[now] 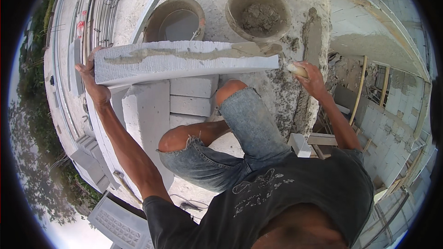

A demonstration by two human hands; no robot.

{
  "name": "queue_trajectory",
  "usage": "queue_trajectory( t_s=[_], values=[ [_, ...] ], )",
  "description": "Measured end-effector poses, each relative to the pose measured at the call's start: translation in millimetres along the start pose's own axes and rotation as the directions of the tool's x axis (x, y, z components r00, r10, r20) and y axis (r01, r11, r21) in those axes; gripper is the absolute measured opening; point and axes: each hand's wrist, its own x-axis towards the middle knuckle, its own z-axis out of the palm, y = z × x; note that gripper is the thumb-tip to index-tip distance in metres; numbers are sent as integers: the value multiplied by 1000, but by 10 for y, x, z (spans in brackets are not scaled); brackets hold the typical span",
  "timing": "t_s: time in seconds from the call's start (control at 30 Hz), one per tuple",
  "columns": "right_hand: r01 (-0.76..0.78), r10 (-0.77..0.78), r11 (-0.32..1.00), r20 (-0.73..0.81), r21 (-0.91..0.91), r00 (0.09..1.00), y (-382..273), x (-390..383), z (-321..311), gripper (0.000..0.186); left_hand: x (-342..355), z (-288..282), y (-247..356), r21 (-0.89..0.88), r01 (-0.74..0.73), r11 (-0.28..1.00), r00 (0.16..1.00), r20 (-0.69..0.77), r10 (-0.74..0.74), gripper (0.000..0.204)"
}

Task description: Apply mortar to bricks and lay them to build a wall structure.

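Observation:
A long white lightweight concrete block (194, 67) lies level in front of my knees, a strip of grey mortar (152, 54) smeared along its upper face. My left hand (96, 80) grips the block's left end, fingers round its edge. Just past the right end, my right hand (313, 79) is closed round the pale handle of a trowel (297, 70). The trowel's mortar-coated blade (260, 48) seems to rest on the block's right end; its outline blends into the mortar. Beneath the block stand more white blocks (190, 106).
A bucket of mortar (260, 14) and a bucket of greyish water (180, 24) stand beyond the block. A mortar bed (310, 50) runs along the slab's right edge, with a drop to a lower level beyond. Steel bars (107, 7) lie far left.

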Motion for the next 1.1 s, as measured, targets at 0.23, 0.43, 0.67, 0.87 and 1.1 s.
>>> queue_trajectory(
  t_s=[0.23, 0.43, 0.67, 0.87, 1.1],
  values=[
    [-226, 227, 974, 54, -15, 972, 326, -327, 215, 52, -8, -6, -25, 20, 7, 1000, 1000, -28, -6, 84],
    [-247, 254, 962, -51, 119, 966, 506, -539, 575, 51, 1, 7, -17, -39, 67, 997, 997, -43, -69, 77],
    [-395, 399, 906, 6, 148, 917, 534, -756, 609, 49, -6, 59, 23, -78, 12, 997, 999, -34, -15, 77],
    [-242, 251, 966, -110, 87, 962, 171, -550, 593, 46, -37, 127, 100, -14, 34, 999, 996, -86, -35, 83],
    [70, -45, 980, -139, 183, 989, -1201, 560, 313, 48, -108, 183, 326, 14, 63, 998, 989, -133, -61, 78]
  ],
)
